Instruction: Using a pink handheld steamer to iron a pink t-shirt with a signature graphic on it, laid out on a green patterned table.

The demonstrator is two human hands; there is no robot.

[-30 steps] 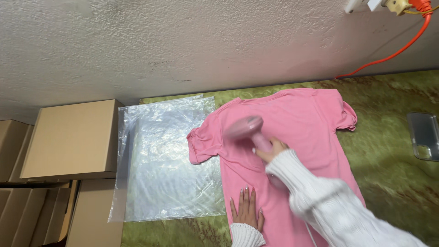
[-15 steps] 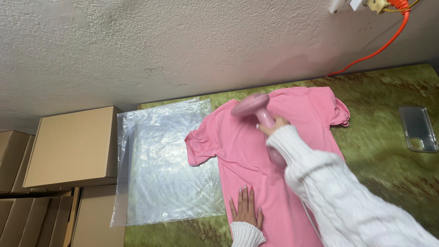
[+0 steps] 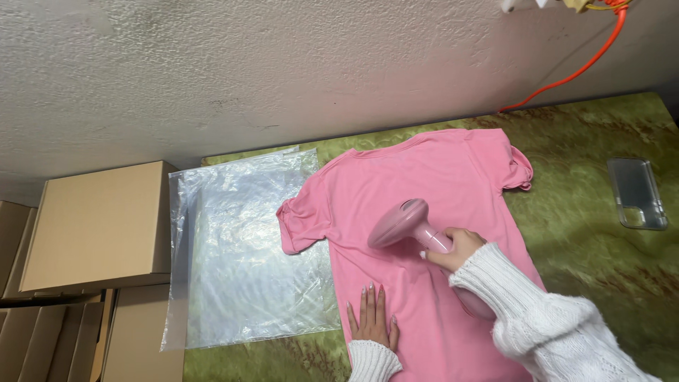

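Head view: pink T-shirt [image 3: 424, 212] spread on green marbled table [image 3: 601, 283] below rough white wall [image 3: 283, 71]; left hand [image 3: 373, 322] flat on shirt, fingers together; right hand [image 3: 458, 249] wrapped around pink steamer [image 3: 407, 225] mid-shirt.

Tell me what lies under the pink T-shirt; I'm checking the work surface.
The pink T-shirt lies flat on a green marbled tabletop. Whatever is directly beneath the fabric is covered.

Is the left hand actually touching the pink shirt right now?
Touching. The head view shows the left hand lying flat, fingers spread, directly on the pink shirt near its lower left edge, no gap visible.
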